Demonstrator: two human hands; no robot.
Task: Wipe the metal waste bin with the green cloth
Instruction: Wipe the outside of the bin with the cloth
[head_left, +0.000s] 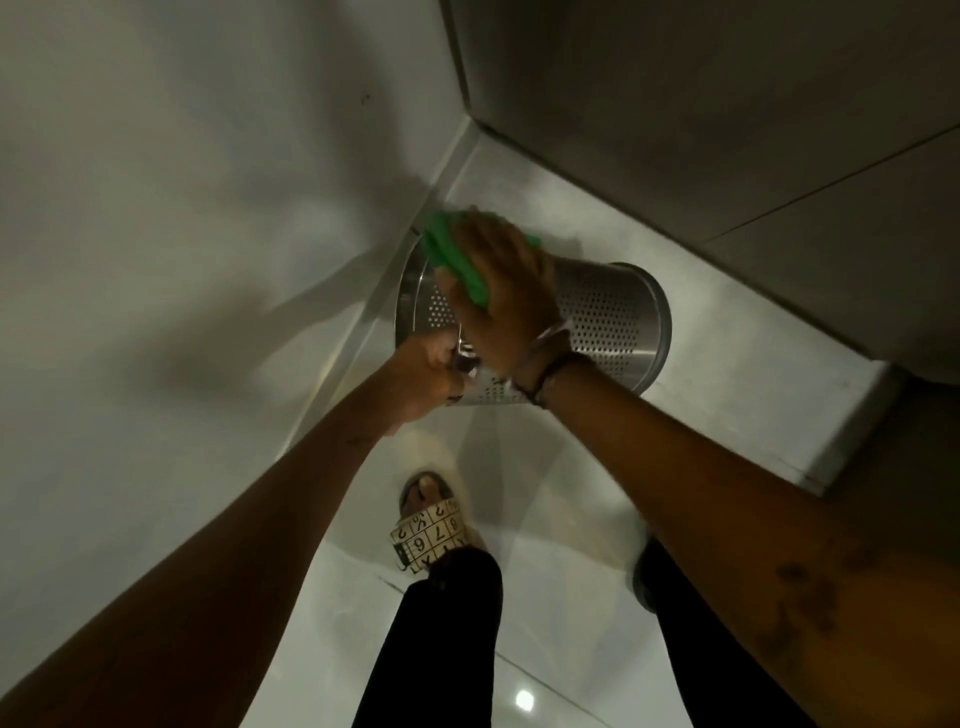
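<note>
The metal waste bin (613, 317), a perforated steel cylinder, is tipped with its open mouth toward me and its base pointing right. My left hand (428, 371) grips the bin's near rim. My right hand (501, 291) presses the green cloth (449, 254) flat against the bin's upper side near the rim. The cloth pokes out beyond my fingers at the top left. Part of the bin's wall is hidden behind my right hand and wrist.
A pale wall (182, 234) runs close on the left, with a skirting strip (374, 306) right beside the bin. A dark cabinet or panel (727, 130) with a white base (831, 415) closes the right side. My slippered foot (431, 530) stands on the glossy tiled floor (550, 519).
</note>
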